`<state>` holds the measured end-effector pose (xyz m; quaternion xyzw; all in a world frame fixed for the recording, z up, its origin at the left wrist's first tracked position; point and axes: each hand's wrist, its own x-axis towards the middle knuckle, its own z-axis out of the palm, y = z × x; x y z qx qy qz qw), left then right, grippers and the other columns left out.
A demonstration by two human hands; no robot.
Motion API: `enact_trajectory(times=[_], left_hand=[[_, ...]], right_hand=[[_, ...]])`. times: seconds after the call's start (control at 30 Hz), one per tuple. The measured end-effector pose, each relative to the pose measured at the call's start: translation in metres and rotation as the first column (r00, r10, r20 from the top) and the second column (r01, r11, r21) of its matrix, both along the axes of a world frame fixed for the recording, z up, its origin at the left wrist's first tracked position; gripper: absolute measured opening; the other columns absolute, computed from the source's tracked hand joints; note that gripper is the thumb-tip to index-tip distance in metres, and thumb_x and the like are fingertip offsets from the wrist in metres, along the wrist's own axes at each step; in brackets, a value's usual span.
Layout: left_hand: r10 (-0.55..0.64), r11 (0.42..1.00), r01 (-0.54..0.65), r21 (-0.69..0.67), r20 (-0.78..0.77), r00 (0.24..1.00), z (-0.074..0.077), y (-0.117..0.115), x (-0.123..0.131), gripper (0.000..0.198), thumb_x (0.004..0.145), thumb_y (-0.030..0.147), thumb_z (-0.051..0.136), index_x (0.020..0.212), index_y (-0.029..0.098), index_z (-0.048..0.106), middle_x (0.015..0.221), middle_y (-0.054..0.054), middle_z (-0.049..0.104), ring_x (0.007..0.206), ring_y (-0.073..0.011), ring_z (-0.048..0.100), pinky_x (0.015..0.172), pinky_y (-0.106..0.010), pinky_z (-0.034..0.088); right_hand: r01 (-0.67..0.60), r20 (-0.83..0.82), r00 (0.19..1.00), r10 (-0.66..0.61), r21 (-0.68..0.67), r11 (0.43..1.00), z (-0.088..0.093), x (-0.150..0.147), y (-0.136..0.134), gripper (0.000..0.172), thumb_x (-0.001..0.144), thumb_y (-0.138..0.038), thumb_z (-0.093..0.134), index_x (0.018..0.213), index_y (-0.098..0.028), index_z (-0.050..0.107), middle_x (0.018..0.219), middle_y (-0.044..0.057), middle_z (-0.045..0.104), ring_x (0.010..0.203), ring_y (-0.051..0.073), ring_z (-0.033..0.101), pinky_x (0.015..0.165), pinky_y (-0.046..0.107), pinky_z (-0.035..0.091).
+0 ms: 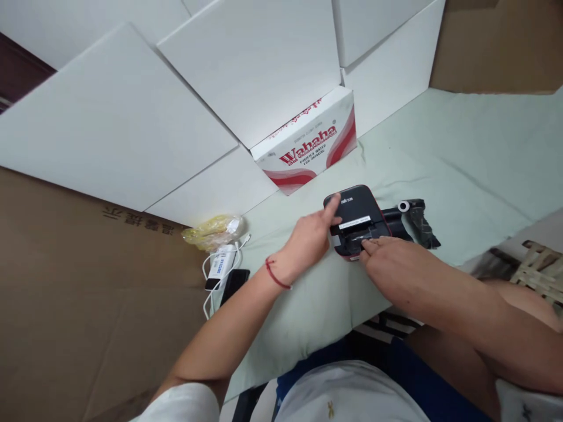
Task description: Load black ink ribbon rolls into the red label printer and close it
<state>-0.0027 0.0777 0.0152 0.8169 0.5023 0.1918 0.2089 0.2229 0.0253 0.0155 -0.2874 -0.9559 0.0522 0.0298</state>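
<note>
The black label printer [357,218] with a red lower edge sits on the pale green cloth [440,158] of the table, near the middle of the view and close to the person's side of it; a white strip shows across its top, above a dark opening on the side facing the person. The left hand [308,240] lies against the printer's left side, fingers loosely spread and closed on nothing, one fingertip stretched up onto the top corner; a red cord bracelet [277,274] circles that wrist. The right hand [391,258] comes in from the right with its fingers [372,245] laid out straight and close together, tips touching the printer at the opening; whether they pinch anything there cannot be told. Just behind the right hand, touching the printer's right side, lies a crumpled black wrapper [417,223] with a small white roll [403,206] on it. Farther back stands a white and red Wahaha box [308,143] against white boards [246,64]. To the left, well apart from the hands, are a yellowish plastic bag [214,231], a white charger [221,262] with its cable, and a black phone [234,281]; brown cardboard [88,293] fills the lower left.
</note>
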Motion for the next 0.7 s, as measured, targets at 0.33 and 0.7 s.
enact_trajectory(times=[0.33,0.7], left_hand=[[0.131,0.985,-0.128,-0.111,0.019,0.991,-0.012,-0.009,0.011,0.059,0.08,0.0,0.058,0.133,0.023,0.069,0.103,-0.009,0.08,0.1,-0.0269,0.075,0.097,-0.038,0.054],[0.694,0.701,-0.185,-0.689,0.599,0.4,-0.055,-0.029,0.008,0.079,0.06,0.017,0.087,0.132,0.023,0.054,0.127,-0.008,0.06,0.093,-0.0125,0.061,0.084,-0.028,0.049]], right_hand=[[0.164,0.114,0.983,-0.144,-0.191,0.968,0.024,0.001,0.023,0.026,0.084,-0.001,0.054,0.091,-0.016,0.074,0.081,0.011,0.075,0.07,0.024,0.071,0.056,0.035,0.037],[0.041,-0.059,0.996,-0.06,-0.28,0.959,0.004,0.021,0.039,0.02,0.095,-0.012,0.051,0.096,-0.02,0.07,0.084,0.005,0.074,0.061,0.014,0.062,0.054,0.029,0.028]])
